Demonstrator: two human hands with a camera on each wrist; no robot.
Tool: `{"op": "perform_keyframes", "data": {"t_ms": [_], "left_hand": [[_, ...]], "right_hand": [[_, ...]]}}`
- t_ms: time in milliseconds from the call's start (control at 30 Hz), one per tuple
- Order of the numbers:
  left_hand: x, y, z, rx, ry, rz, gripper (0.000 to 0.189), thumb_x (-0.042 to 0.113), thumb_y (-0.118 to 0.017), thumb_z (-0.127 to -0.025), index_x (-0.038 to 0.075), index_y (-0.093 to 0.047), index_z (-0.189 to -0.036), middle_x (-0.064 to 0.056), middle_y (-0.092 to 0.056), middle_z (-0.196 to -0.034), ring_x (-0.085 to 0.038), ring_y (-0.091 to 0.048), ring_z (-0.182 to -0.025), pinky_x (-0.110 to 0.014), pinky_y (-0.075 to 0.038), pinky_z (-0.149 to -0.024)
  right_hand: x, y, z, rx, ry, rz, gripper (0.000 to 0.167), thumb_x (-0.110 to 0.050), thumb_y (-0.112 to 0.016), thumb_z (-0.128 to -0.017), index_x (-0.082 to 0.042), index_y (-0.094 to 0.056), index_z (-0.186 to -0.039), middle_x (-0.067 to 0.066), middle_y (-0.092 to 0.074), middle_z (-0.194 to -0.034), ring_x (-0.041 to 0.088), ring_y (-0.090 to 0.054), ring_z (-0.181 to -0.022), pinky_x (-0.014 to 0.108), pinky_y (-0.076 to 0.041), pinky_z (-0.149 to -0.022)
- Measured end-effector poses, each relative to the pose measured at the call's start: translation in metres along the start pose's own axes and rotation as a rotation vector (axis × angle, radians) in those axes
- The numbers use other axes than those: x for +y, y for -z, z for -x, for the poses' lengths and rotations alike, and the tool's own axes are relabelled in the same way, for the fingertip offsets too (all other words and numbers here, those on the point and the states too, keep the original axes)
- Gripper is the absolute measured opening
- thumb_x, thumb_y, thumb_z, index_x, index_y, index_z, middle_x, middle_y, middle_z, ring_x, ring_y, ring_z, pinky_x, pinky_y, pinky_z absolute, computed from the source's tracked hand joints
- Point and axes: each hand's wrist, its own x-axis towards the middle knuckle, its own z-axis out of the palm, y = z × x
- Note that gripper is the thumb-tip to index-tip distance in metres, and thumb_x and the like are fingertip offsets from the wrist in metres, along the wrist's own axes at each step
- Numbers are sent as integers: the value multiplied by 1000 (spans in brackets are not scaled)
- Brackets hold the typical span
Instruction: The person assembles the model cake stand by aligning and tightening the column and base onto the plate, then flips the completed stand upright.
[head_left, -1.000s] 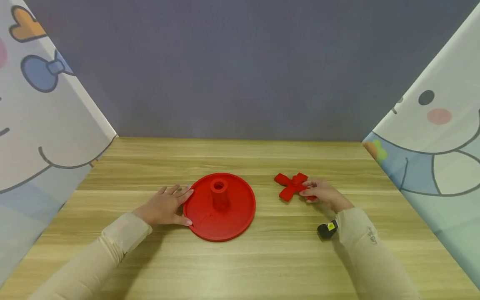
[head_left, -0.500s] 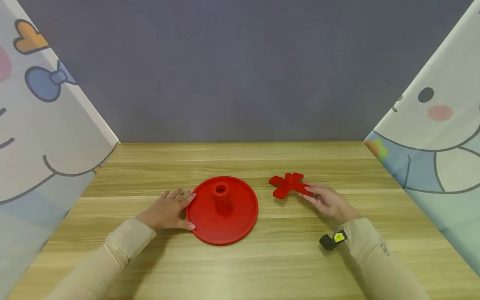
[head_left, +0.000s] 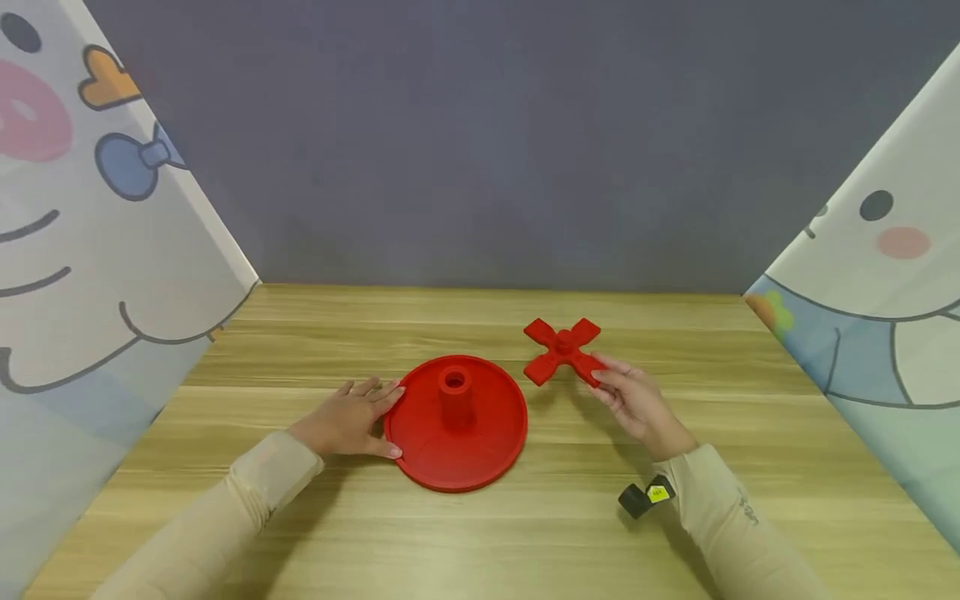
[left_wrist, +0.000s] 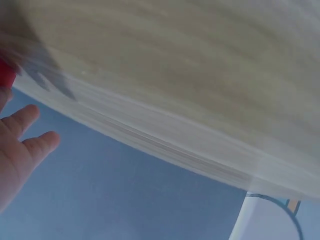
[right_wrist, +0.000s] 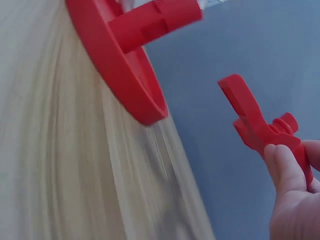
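A round red tray-like disc with a raised rim lies on the table, and a hollow upright post rises from its middle. My left hand rests at the disc's left rim, thumb and fingers spread along the edge. To the right of the disc, my right hand pinches one arm of a red four-armed cross piece, which has a round knob at its centre. In the right wrist view the cross piece is held up off the table, its arms tilted. The left wrist view shows only part of the left hand.
The wood-grain table runs back to a grey wall. Cartoon-printed panels stand at the left and right. A small black device with a yellow label sits at the right wrist.
My right hand has lifted the cross piece off the table and carried it left, nearer the disc. The left hand stays at the disc's rim. The head view has shifted slightly.
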Motion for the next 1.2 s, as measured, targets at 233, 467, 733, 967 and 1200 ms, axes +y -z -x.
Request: {"op": "perform_keyframes", "data": {"t_ms": [233,467,733,967,1200], "left_hand": [[2,1,-2,17,-22,-35,95,62,-66,-78,-1,-40,-144,-17,-38,-149,-47,-32,-134,-66,-24,-104],[1,1,-3,15,-24,-37,94,63,-64,-79,-1,-40,-144,-17,-37,-149,-47,-31,-134,-66,-23,-105],[2,1,-2,20,-39,-50,94,64,-63,-79,0,-41,-144,-17,-36,-150,-47,-30,-134,-67,-24,-104],[2,0,-3,27,-48,-104,92,65,-61,-80,0,-42,-143,-16,-39,-148,-47,-35,-132,-65,-29,-102],[1,1,-1,26,-47,-110,92,63,-62,-80,-1,-43,-142,-17,-40,-148,-47,-36,-131,-65,-30,-102]], "right_hand": [[6,-25,-2,50,111,214,52,14,-46,-91,21,-25,-138,-4,-67,-95,4,-66,-79,16,-53,-72],[15,-42,-7,64,168,291,49,16,-48,-88,23,-32,-134,-3,-66,-98,3,-64,-83,18,-54,-75],[23,-62,-14,124,190,444,43,11,-56,-88,16,-49,-130,20,-64,-114,2,-63,-80,23,-54,-78],[31,-73,-24,76,233,574,39,9,-60,-86,13,-56,-125,30,-60,-117,-1,-63,-78,16,-52,-73],[36,-80,-28,34,325,693,35,8,-63,-85,13,-60,-120,29,-64,-110,1,-63,-77,16,-52,-71]]}}
